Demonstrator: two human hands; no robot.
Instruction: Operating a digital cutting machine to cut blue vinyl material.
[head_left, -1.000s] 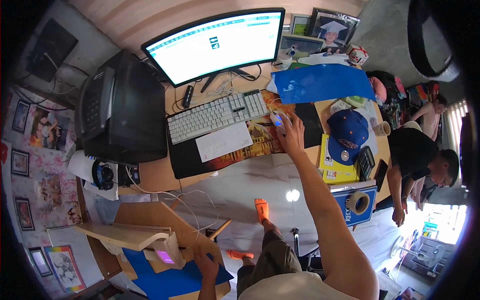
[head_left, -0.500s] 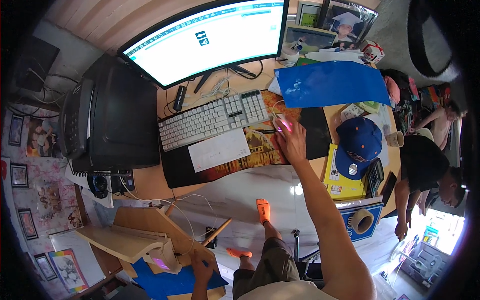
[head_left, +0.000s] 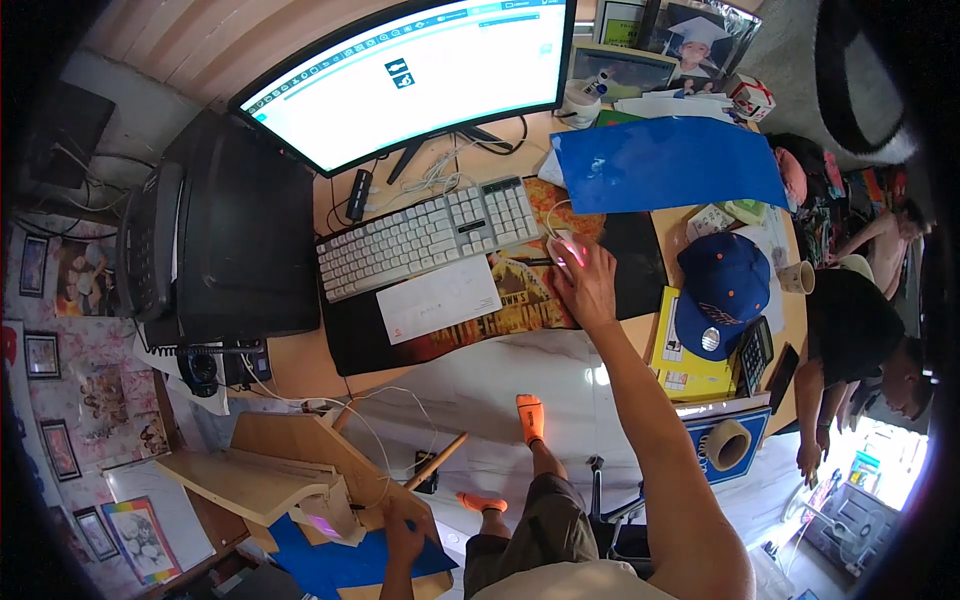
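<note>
On the dark, printed mouse pad (head_left: 635,262), my right hand (head_left: 590,285) is wrapped over a computer mouse (head_left: 566,250) that glows pink. The pale keyboard (head_left: 430,238) lies just left of it, with a white envelope (head_left: 438,300) below the keys. A lit monitor (head_left: 420,85) stands behind, showing a mostly white window with two small dark figures. Low on the left, my left hand (head_left: 403,538) rests by a blue sheet (head_left: 330,565) on a wooden stand, beside a long beige machine (head_left: 235,485) with a pinkish light. Its fingers are too small and shaded to read.
A large black printer (head_left: 245,230) fills the desk's left side. At right lie a blue sheet (head_left: 665,165), a blue cap (head_left: 722,290), a yellow folder (head_left: 685,350), a calculator (head_left: 752,358) and a cup (head_left: 797,278). Another person (head_left: 855,320) bends over beyond the desk.
The view has shifted slightly. The other person's hands at the right have moved a little. My right hand stays on the mouse, and my left hand stays by the lower blue sheet.
</note>
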